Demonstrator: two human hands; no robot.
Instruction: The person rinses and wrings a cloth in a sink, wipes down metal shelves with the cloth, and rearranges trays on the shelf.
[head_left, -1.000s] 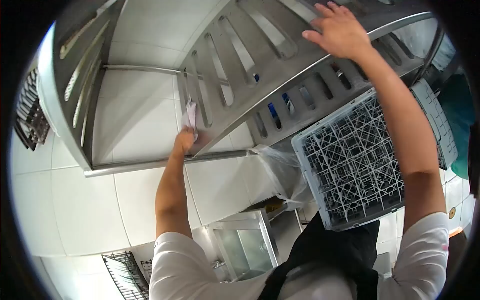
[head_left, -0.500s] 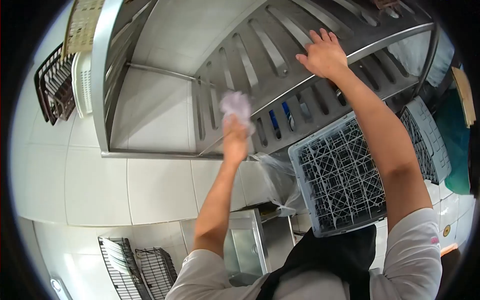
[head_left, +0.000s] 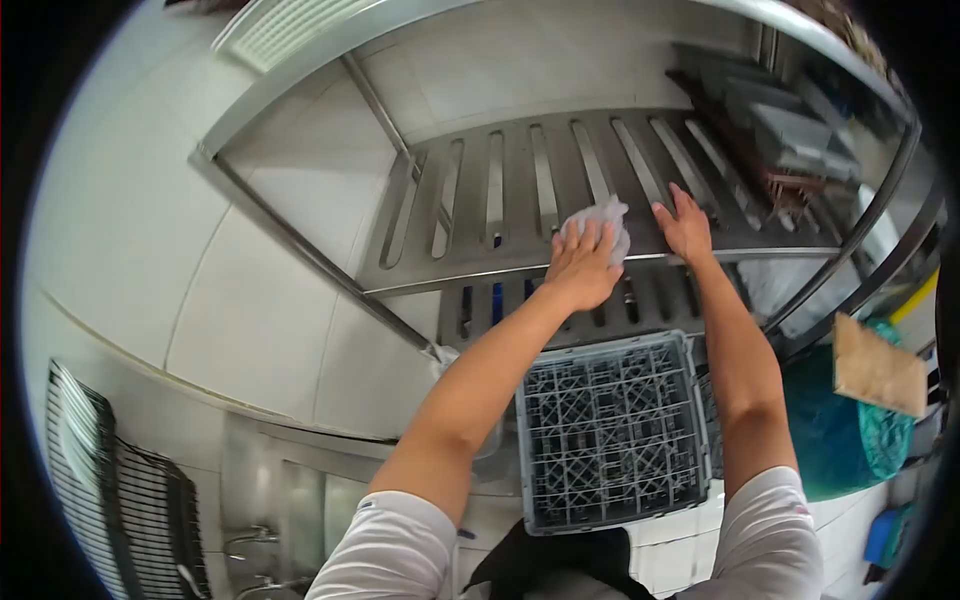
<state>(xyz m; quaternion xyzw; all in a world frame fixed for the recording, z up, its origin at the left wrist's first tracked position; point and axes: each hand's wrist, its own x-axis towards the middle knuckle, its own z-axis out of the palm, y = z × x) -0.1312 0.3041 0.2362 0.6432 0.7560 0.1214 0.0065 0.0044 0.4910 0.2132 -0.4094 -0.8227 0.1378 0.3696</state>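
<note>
The left hand's fingers are lying slightly spread over a bunched, pale cleaning cloth, their tips pressing into it; the thumb is not showing, so whether it is pinching the fabric cannot be told. The cloth is sitting under and just beyond these fingertips, on the slotted metal shelf, near its front edge. It is looking light, soft and unbreakable, likely to crumple or slide on smooth metal, so a broad hold across the bunched middle should be suiting it better than one loose corner. To the right of those fingers, the right hand is resting at the shelf edge, its fingers parted and holding nothing visible. Beyond and right of its fingertips, a brown basket is standing on the shelf beside grey containers, whose contents are not showing. Below both sets of fingers, a grey dish rack is showing its gridded dividers; anything lodged deeper is hard to make out. Right of the fingers and lower, a teal bag is hanging near a wooden board. Far left and below, black wire baskets are standing, one apparently holding pale plates.
</note>
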